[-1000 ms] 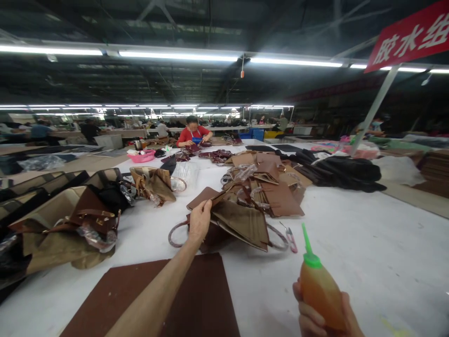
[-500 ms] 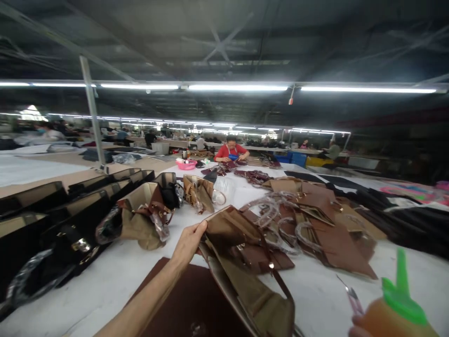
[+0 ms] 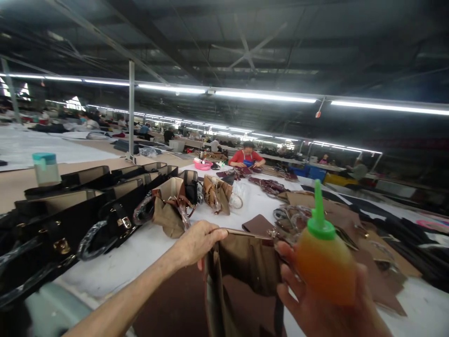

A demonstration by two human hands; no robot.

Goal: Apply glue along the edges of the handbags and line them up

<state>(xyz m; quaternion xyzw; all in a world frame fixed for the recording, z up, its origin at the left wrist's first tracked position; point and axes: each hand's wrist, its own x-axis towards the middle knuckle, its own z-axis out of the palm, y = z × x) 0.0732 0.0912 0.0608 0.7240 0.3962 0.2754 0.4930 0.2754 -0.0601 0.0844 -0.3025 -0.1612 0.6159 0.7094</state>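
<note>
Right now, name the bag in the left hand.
The open brown bag at front centre: the left hand grips its rim, while the black bags and brown bags farther left stand unheld.

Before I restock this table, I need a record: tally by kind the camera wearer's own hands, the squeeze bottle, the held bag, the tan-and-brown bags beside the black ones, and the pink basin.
Left hand and right hand: 2
Squeeze bottle: 1
Held bag: 1
Tan-and-brown bags: 2
Pink basin: 1
Total: 7
</note>
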